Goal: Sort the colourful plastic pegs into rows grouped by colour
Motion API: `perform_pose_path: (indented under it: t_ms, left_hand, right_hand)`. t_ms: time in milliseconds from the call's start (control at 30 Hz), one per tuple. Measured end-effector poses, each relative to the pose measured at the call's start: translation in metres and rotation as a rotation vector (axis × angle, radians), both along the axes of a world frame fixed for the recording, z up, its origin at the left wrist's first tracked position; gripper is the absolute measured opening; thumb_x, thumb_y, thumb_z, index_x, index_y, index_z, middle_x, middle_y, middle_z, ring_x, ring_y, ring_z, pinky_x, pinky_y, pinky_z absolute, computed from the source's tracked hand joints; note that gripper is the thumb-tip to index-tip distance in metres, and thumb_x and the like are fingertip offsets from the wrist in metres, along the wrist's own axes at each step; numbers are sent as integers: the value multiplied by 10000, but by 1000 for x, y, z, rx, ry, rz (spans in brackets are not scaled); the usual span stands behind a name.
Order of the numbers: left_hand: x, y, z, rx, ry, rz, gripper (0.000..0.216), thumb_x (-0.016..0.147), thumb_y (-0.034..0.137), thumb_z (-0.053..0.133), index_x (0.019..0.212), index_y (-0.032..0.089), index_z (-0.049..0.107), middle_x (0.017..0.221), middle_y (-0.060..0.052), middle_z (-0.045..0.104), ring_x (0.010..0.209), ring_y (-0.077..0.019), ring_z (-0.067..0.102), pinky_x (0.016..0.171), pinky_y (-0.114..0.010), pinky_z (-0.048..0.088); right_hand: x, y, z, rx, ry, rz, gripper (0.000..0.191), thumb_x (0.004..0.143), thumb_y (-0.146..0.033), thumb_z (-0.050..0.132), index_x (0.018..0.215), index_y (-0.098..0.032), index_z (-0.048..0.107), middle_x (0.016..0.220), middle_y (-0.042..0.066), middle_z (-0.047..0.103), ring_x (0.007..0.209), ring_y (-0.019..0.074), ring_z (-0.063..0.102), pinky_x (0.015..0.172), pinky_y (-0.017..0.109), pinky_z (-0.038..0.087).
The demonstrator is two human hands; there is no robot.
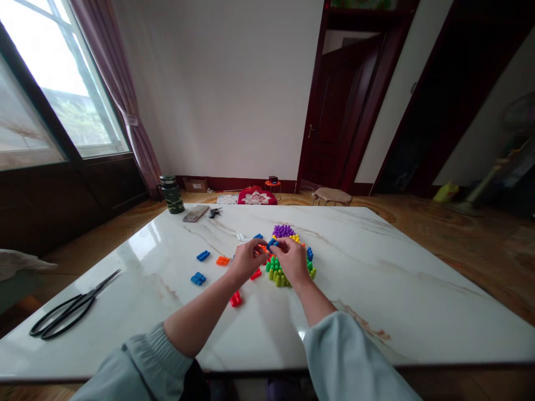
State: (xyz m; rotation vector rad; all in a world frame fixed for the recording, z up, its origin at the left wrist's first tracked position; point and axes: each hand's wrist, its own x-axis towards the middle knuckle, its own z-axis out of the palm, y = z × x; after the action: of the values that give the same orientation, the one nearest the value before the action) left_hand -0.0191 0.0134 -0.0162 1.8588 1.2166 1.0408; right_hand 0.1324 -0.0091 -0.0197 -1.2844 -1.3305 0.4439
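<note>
Small blue plastic pieces (272, 243) with rounded ends are held at the fingertips of both hands, above the table. My right hand (292, 257) is closed on them, with thumb and index finger pinching. My left hand (249, 258) meets them from the left with curled fingers, closed at the tips. Below and behind the hands stands a cluster of upright rounded pieces: purple ones (283, 231) at the back, green ones (275, 264) nearer, and yellow-green ones (279, 278) in front. My hands cover part of this cluster.
Loose blue pieces (198, 278), orange pieces (223, 260) and red pieces (236, 299) lie left of the cluster on the marble-patterned table (376, 312). Black-handled scissors (69, 312) lie at the left. A camouflage flask (171, 195), a phone (195, 213) and keys (214, 213) are at the far left.
</note>
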Motion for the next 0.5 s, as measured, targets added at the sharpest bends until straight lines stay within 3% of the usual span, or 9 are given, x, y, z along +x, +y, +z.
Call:
perform_pose_path:
  t_ms: [133, 200, 267, 367, 500]
  left_hand:
    - [-2, 1, 2, 28, 47, 13, 180, 682, 233, 669, 854, 206, 715, 746, -14, 715, 616, -150, 629, 665, -271, 502]
    - [-5, 1, 4, 34, 62, 36, 150, 688, 229, 657, 819, 206, 727, 760, -21, 728, 646, -161, 639, 689, -275, 502]
    - [-9, 2, 5, 28, 61, 53, 145, 691, 227, 646, 804, 201, 732, 762, -26, 733, 661, -171, 646, 685, -275, 502]
    - [-12, 3, 4, 13, 49, 61, 145, 693, 234, 637, 792, 191, 734, 758, -36, 735, 657, -178, 657, 655, -272, 502]
    - [-13, 6, 1, 4, 46, 61, 154, 698, 234, 626, 798, 188, 734, 763, -42, 740, 667, -184, 669, 658, -276, 509]
  right_hand:
    - [63, 0, -2, 96, -127, -307, 253, 734, -364, 619, 872, -178, 722, 819, 74, 741, 696, 196, 656, 724, 313, 527]
    - [99, -2, -12, 3, -219, -423, 219, 718, -327, 621, 855, -194, 728, 818, 70, 743, 735, 210, 668, 724, 310, 516]
    - [127, -5, -26, -209, -335, -507, 149, 677, -299, 661, 780, -213, 727, 761, 57, 738, 722, 221, 672, 665, 300, 496]
    - [146, -7, -49, -430, -467, -508, 64, 612, -251, 711, 674, -233, 708, 687, 28, 722, 684, 211, 672, 596, 275, 464]
    - [143, -2, -66, -474, -534, -460, 45, 619, -234, 723, 656, -236, 699, 668, 8, 715, 663, 183, 667, 580, 251, 450]
